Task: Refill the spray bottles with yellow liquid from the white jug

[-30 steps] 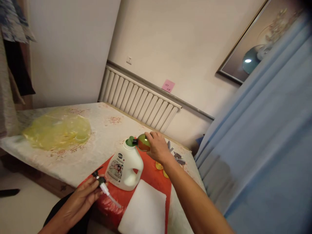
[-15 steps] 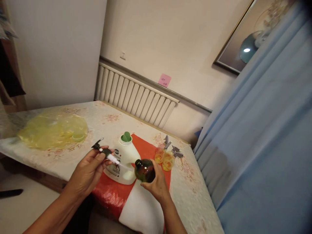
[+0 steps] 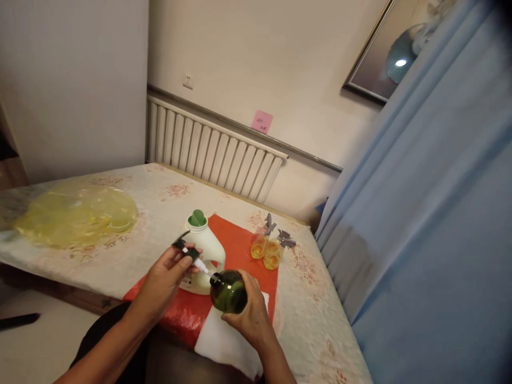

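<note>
Left hand [image 3: 166, 277] fingers pinch the pump head [image 3: 184, 248], its tube slanting down-right into the neck of the green bottle [image 3: 229, 290] gripped by the right hand [image 3: 248, 317].

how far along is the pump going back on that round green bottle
Done: the green bottle holds liquid, off the white jug. In hand: right hand holds the bottle, left hand feeds the pump head tube into its neck. Left: pushing it fully in and screwing it tight.
</note>
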Demonstrator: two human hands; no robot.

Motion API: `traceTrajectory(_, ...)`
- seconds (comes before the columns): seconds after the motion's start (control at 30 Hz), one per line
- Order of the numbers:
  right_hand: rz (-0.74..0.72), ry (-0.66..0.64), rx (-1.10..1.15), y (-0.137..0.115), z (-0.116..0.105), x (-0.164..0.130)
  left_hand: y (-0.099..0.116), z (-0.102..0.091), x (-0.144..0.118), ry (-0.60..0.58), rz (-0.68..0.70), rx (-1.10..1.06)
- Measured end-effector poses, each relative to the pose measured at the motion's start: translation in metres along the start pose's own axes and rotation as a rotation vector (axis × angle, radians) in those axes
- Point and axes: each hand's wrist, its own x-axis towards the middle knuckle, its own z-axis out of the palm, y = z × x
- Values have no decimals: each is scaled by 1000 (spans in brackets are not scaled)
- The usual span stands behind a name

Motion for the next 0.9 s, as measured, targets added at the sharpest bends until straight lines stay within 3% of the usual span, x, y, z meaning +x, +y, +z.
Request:
traceTrajectory(0.27, 96, 10, 96, -13, 5, -11, -31, 12, -15, -216, -91, 189)
traceTrajectory(0.5, 277, -58, 378, -8, 6, -20, -36, 10, -19, -321, -174, 162)
traceTrajectory(0.73, 339, -78, 541, -12, 7, -23, -34, 13, -17, -243, -171, 237)
traceTrajectory(0.9, 391, -89, 621, -9, 5, -25, -43, 10, -14, -345, -233, 146)
